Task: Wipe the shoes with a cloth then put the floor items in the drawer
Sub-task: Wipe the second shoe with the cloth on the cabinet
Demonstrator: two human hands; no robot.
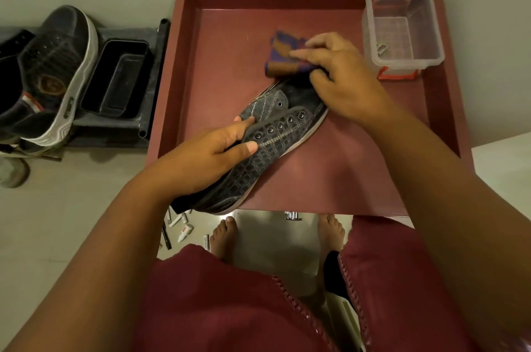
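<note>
At nine o'clock a second shoe (54, 75), dark with a thick pale ribbed sole, lies tilted on a grey mat (115, 133) on the pale counter (71, 208). Just beside it sits a black rectangular tray (116, 78), and black tubes (155, 78) run along the mat's right edge, touching the drawer's left wall. The red drawer (172, 93) is pulled open, square, smooth-floored, with raised walls; bare floor shows at its ten and five o'clock parts.

The left hand (201, 162) grips the shoe (270, 136) at its heel half, fingers (244, 124) curled over the eyelet flap and thumb pressed on the textured side. This shoe is dark, quilted with pale stitching and metal eyelets, with a thin pale sole; it slants from seven o'clock, where the heel overhangs the drawer's near edge, toward one o'clock.

The right hand (342, 78) pinches a folded cloth (284, 55), purple and orange striped, against the shoe's toe end. At two o'clock a clear plastic box (402, 32) with red clips stands in the drawer's far corner, near the right wall and apart from the hand.

Below the drawer's near edge, small tubes and pens (181, 228) lie scattered on the glossy tiled floor (273, 236) at six o'clock, beside bare feet (221, 236).
</note>
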